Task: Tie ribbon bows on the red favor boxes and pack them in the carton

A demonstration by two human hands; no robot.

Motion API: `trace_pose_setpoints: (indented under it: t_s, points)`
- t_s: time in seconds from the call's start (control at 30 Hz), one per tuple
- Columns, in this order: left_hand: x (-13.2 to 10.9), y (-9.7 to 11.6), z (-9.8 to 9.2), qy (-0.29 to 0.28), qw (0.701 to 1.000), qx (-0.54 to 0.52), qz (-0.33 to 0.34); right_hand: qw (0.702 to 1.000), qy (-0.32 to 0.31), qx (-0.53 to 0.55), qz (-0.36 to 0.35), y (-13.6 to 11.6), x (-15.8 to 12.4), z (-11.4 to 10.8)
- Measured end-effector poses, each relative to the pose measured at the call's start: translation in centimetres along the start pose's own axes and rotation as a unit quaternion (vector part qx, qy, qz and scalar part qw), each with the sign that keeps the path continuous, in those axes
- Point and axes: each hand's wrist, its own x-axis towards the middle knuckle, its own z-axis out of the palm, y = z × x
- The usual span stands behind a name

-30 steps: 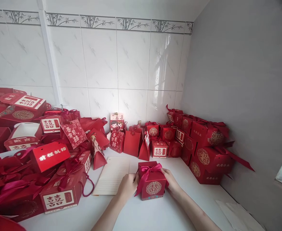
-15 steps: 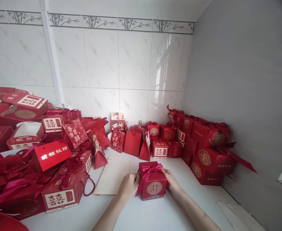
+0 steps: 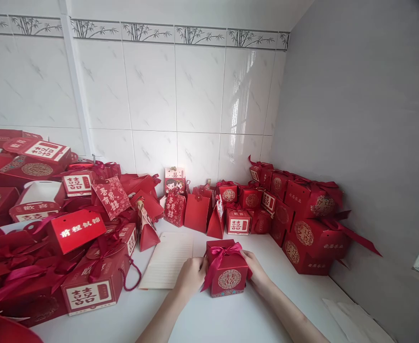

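A small red gift box point(image 3: 229, 280) with a gold round emblem and a magenta ribbon bow on top stands upright on the white table point(image 3: 209, 321). My left hand point(image 3: 192, 275) grips its left side, fingers curled near the hanging ribbon end. On the opposite side my right hand point(image 3: 255, 271) holds the box, its fingers partly hidden behind the rear right edge. Left of the box, partly behind my left hand, lies an open lined notebook point(image 3: 168, 257).
Many red boxes, including a large one with a rope handle point(image 3: 91, 288), are heaped at the left. Small bags and boxes point(image 3: 198, 209) line the tiled wall. Stacked ribboned boxes point(image 3: 309, 238) stand by the grey wall; thin white sheets point(image 3: 354, 321) lie at the front right.
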Motion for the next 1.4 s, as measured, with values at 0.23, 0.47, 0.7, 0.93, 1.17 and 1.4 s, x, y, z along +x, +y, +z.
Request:
trace_pose_setpoints:
  t_s: [0.23,0.47,0.7,0.93,1.17,1.4]
  points:
    - [0.2,-0.5,0.2,0.028,0.999,-0.043,-0.006,1.000,0.012,-0.007,-0.001,0.1,0.2,0.1]
    - [0.5,0.4,-0.2,0.141,0.980,-0.138,-0.008,0.994,0.066,-0.033,-0.077,-1.8,-0.3,0.1]
    - [0.2,2.0,-0.2,0.101,0.965,-0.241,0.033,0.987,0.045,-0.090,-0.126,-2.6,-1.3,1.1]
    - [0.2,2.2,-0.2,0.094,0.956,-0.279,0.018,0.984,0.028,-0.100,-0.146,-2.4,-1.5,1.5]
    - [0.6,1.8,-0.3,0.100,0.941,-0.324,-0.019,0.986,0.032,-0.088,-0.140,-2.5,-1.4,1.1]
    - [0.3,2.3,-0.7,0.074,0.935,-0.344,-0.035,0.991,0.011,-0.075,-0.112,-2.6,-1.4,1.1]
